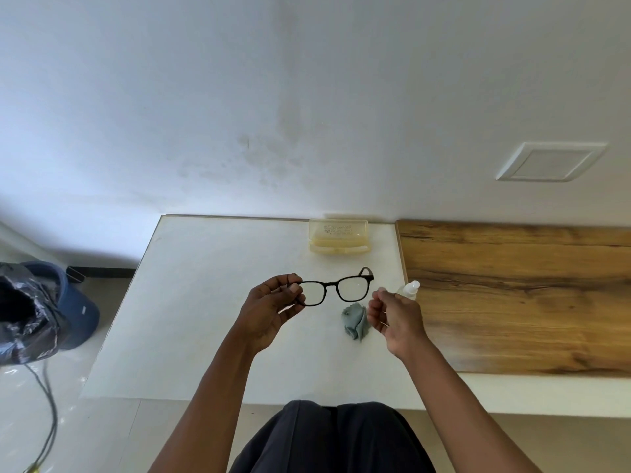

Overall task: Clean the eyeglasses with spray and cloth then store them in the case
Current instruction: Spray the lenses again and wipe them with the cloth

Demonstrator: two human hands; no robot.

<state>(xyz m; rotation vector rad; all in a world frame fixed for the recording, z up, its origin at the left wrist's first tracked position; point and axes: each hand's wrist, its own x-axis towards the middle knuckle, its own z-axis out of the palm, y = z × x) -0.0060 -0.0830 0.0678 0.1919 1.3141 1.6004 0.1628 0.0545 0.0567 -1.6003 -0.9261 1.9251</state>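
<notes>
I have the glasses [336, 289] up over the counter [211, 302], my left hand [273, 310] pinching them at the left hinge, lenses facing me. My right hand [392, 317] hangs just right of the frame, fingers loosely curled and holding nothing that I can see, with the spray [409, 290] right behind it and the cloth [356, 320] lying crumpled below the lenses. The case [338, 235] stands open at the back edge. I judge spraying comes next: take the bottle, keep my left grip on the frame's end (fingers off the glass), mist each lens lightly, then wipe with the cloth
</notes>
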